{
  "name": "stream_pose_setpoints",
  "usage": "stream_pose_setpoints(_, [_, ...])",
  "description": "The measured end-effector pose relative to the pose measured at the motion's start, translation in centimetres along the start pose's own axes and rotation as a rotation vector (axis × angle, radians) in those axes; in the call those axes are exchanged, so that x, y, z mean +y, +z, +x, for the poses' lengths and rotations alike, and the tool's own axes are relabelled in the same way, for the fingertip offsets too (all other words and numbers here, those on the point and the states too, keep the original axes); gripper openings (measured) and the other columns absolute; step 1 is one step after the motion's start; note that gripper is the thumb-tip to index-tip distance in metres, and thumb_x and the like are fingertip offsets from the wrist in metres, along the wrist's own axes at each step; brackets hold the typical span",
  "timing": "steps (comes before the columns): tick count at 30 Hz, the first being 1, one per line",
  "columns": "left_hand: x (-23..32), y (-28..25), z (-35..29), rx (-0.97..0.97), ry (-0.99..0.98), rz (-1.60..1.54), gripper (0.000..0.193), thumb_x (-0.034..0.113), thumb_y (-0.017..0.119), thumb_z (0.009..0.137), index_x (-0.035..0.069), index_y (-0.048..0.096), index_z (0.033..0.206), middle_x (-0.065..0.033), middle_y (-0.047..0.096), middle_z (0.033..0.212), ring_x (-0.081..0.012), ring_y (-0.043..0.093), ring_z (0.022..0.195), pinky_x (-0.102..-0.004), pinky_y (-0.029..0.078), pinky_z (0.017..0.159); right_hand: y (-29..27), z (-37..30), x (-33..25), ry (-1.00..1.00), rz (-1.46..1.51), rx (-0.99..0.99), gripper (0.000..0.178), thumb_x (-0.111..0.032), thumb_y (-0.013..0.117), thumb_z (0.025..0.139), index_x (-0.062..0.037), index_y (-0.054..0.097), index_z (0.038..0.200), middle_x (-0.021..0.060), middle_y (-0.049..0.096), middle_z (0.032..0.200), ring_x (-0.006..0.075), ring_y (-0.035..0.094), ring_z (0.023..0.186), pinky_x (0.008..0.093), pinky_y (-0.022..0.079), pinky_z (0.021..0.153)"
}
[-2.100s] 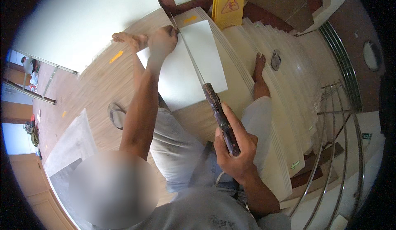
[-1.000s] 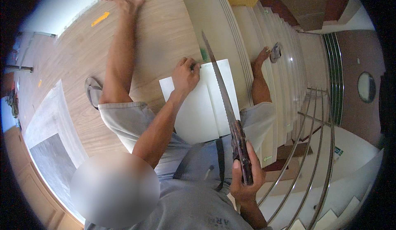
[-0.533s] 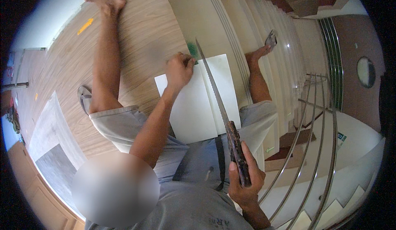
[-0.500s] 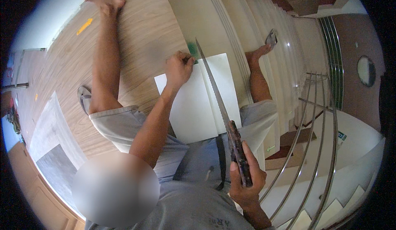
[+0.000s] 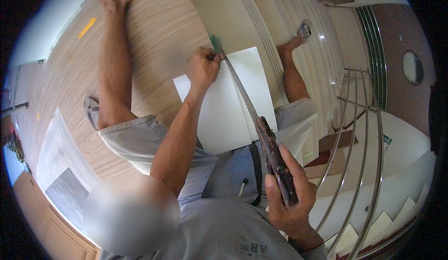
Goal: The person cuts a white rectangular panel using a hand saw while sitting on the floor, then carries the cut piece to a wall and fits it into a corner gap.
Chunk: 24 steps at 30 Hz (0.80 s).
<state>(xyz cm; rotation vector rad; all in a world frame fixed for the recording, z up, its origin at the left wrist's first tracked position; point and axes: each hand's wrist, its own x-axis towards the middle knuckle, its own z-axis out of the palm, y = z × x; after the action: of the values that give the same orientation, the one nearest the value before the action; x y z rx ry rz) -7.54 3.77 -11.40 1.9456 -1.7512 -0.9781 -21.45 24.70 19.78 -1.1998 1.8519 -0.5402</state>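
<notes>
My right hand [image 5: 295,197] is wrapped round the dark mottled handle of a handsaw [image 5: 246,100]. Its narrow toothed blade slants away to the left, over two overlapping white sheets [image 5: 219,115] spread between my legs. At the far end, the blade runs close beside the fingers of my left hand [image 5: 203,69]. Those fingers are closed in a pinch on a small dark piece, mostly hidden by the hand. Just beyond it shows a green tuft [image 5: 215,43]; whether it joins the piece I cannot tell.
Wood-patterned flooring [image 5: 158,31] lies under my left leg, with a sandal [image 5: 92,111] beside it. Pale stair steps [image 5: 261,50] descend on the right, where my right foot rests. A metal railing [image 5: 347,166] stands at the right, near my right arm.
My right hand and the saw handle have shifted forward and right, and the blade slants more. My left hand keeps its pinch in nearly the same place. The view has tilted slightly.
</notes>
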Motion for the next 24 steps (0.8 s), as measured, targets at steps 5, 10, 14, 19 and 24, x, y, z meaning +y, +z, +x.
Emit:
stream_pose_setpoints(5, [0.1, 0.3, -0.4, 0.099, 0.093, -0.038, 0.021, 0.029, 0.076, 0.086, 0.009, 0.078, 0.094, -0.0112, 0.070, 0.097, -0.0336, 0.069, 0.092, -0.0450, 0.053, 0.082, -0.4, 0.8, -0.4, -0.032, -0.026, 0.006, 0.064, -0.016, 0.071, 0.094, 0.0000, 0.047, 0.151, 0.0248, 0.073, 0.108, 0.0278, 0.076, 0.083, 0.0383, 0.059, 0.075])
stream_pose_setpoints(10, [0.3, 0.1, -0.7, 0.127, 0.141, -0.031, 0.021, 0.029, 0.074, 0.088, 0.009, 0.077, 0.095, -0.0107, 0.070, 0.098, -0.0327, 0.070, 0.092, -0.0444, 0.054, 0.081, -0.8, 1.9, -1.4, -0.058, -0.046, -0.017, 0.056, -0.009, 0.068, 0.094, 0.0115, 0.051, 0.143, 0.0244, 0.072, 0.114, 0.0164, 0.072, 0.091, 0.0279, 0.057, 0.078])
stream_pose_setpoints(14, [0.9, 0.0, -1.0, 0.042, -0.005, -0.060, 0.022, 0.028, 0.071, 0.085, 0.017, 0.077, 0.103, -0.0073, 0.073, 0.109, -0.0333, 0.067, 0.104, -0.0499, 0.042, 0.101, -0.8, 2.3, -2.1, -0.029, -0.028, -0.056, 0.058, -0.006, 0.070, 0.091, 0.0100, 0.051, 0.144, 0.0240, 0.073, 0.110, 0.0168, 0.073, 0.085, 0.0280, 0.057, 0.074])
stream_pose_setpoints(19, [1.0, -0.4, -1.3, 0.042, 0.046, -0.006, 0.021, 0.024, 0.070, 0.086, 0.018, 0.077, 0.106, -0.0062, 0.072, 0.114, -0.0325, 0.067, 0.110, -0.0530, 0.041, 0.104, -0.3, 2.4, -1.9, -0.072, -0.022, -0.059, 0.063, -0.008, 0.072, 0.090, 0.0092, 0.048, 0.146, 0.0265, 0.072, 0.106, 0.0200, 0.076, 0.082, 0.0308, 0.059, 0.072])
stream_pose_setpoints(24, [-0.1, 0.2, -0.9, 0.083, 0.159, 0.260, 0.032, 0.042, 0.061, 0.096, 0.020, 0.076, 0.114, -0.0093, 0.077, 0.107, -0.0340, 0.070, 0.103, -0.0515, 0.045, 0.097, -0.7, 2.2, -1.6, -0.125, -0.013, -0.059, 0.069, -0.010, 0.075, 0.090, 0.0096, 0.044, 0.149, 0.0288, 0.072, 0.108, 0.0251, 0.077, 0.079, 0.0337, 0.060, 0.070])
